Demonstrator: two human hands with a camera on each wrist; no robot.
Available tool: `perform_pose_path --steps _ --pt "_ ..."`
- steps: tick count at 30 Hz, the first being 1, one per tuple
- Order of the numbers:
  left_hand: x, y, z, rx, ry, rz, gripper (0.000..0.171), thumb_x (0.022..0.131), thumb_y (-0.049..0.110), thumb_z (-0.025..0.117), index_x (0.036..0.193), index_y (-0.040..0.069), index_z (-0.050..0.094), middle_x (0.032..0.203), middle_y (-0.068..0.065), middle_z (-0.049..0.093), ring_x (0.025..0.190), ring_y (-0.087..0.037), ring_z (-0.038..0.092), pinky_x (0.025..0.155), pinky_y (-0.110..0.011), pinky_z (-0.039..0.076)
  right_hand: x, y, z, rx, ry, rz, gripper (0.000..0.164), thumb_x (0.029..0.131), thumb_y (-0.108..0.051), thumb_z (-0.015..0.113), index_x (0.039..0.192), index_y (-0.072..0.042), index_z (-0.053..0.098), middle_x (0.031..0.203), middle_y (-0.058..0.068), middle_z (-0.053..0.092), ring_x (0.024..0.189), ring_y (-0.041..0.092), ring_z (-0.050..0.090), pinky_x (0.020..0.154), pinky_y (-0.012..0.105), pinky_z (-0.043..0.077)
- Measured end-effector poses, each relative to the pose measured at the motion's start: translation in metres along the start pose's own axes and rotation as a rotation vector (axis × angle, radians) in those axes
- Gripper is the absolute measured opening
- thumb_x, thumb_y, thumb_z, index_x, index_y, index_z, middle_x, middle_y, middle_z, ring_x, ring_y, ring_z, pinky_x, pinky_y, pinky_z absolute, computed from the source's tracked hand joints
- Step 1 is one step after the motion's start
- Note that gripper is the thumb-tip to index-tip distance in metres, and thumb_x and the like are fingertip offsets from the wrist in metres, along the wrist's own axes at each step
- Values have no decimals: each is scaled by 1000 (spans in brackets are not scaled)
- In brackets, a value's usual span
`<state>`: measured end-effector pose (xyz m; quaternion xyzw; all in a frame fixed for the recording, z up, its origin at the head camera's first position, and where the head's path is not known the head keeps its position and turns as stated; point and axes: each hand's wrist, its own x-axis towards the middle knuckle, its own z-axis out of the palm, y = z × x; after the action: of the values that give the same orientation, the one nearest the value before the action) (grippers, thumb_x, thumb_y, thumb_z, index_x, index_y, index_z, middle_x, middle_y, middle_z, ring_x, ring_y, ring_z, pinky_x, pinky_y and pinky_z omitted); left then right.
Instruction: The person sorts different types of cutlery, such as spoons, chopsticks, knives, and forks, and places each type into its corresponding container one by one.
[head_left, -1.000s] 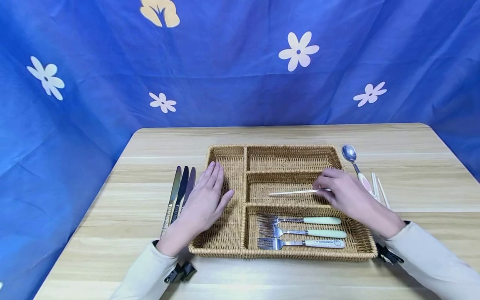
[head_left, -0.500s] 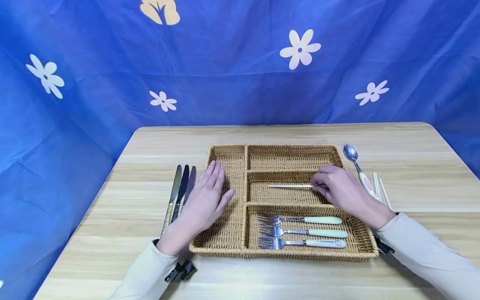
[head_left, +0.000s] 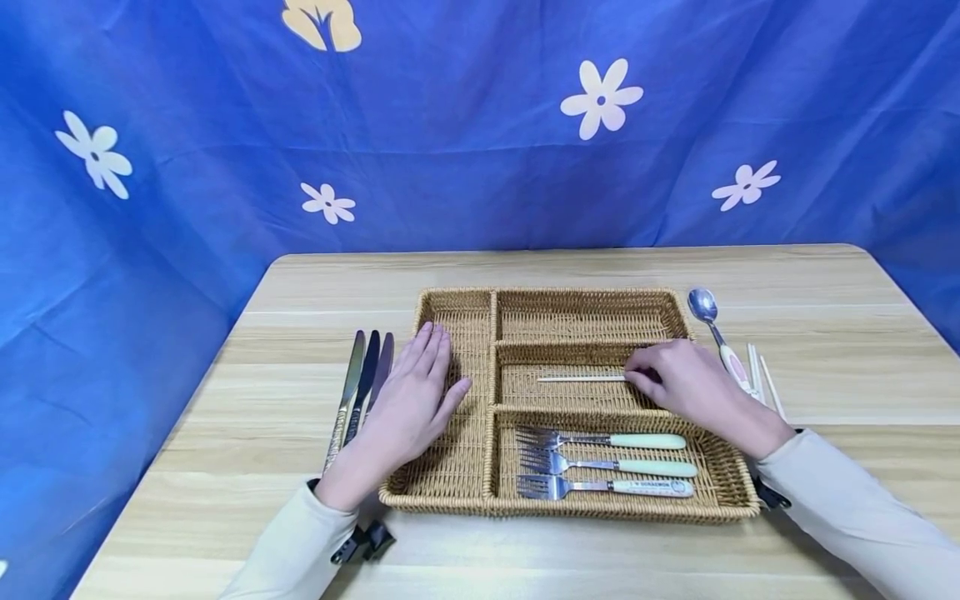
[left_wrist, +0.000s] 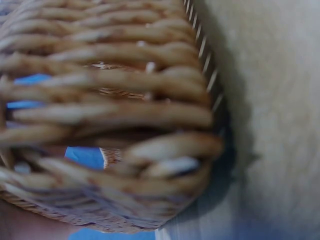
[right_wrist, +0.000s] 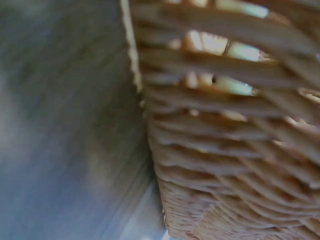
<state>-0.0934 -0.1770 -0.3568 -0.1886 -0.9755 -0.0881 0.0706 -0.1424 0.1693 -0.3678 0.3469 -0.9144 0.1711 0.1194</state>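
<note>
A woven cutlery tray (head_left: 491, 504) with several compartments lies on the table. My right hand (head_left: 686, 385) is over the right end of its middle compartment, pinching a pale chopstick (head_left: 581, 379) that points left; the fingers hide the chopstick's right end. With fingers straight, my left hand (head_left: 411, 402) rests over the left rim of the tray, fingertips inside the long left compartment. In the front compartment lie three forks (head_left: 648, 467) with green and white handles. Both wrist views show mainly the tray's woven wall (left_wrist: 110, 85) up close.
Left of the tray lie three table knives (head_left: 363, 387), partly behind my left hand. To the right are a spoon (head_left: 705, 307) and more white chopsticks (head_left: 756, 375), partly covered by my right arm. A blue flowered curtain (head_left: 480, 167) hangs behind the table.
My right hand has shifted slightly, and the chopstick, slightly tilted before, now lies level within the middle compartment. The left hand has stayed in place.
</note>
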Motion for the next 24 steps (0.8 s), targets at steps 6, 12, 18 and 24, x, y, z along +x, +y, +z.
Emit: perform_pose_path --steps 6,12,18,24 --pt "1 0 0 2 3 5 66 104 39 38 145 -12 28 152 -28 24 145 -37 14 119 -47 11 -10 4 -8 56 193 -49 9 79 -6 75 87 -5 73 81 4 72 66 13 65 60 29 56" --pt "0 0 0 -15 4 -3 66 105 39 34 145 -12 27 154 -26 20 145 -38 13 119 -47 11 -32 15 -32 83 362 -27 16 74 1 76 88 -6 74 82 0 71 68 9 62 63 14 51" --pt "0 1 1 -46 -7 -20 65 106 39 25 147 -11 24 156 -25 17 146 -37 11 119 -47 9 -61 24 -51 9 368 130 15 76 -2 75 89 -9 75 82 0 72 63 1 57 55 12 47" --pt "0 0 1 -42 1 -12 64 106 38 26 146 -12 24 156 -25 17 146 -37 12 119 -47 10 -92 35 -56 -24 321 308 10 77 -2 74 86 -8 73 75 5 71 61 -12 51 51 11 42"
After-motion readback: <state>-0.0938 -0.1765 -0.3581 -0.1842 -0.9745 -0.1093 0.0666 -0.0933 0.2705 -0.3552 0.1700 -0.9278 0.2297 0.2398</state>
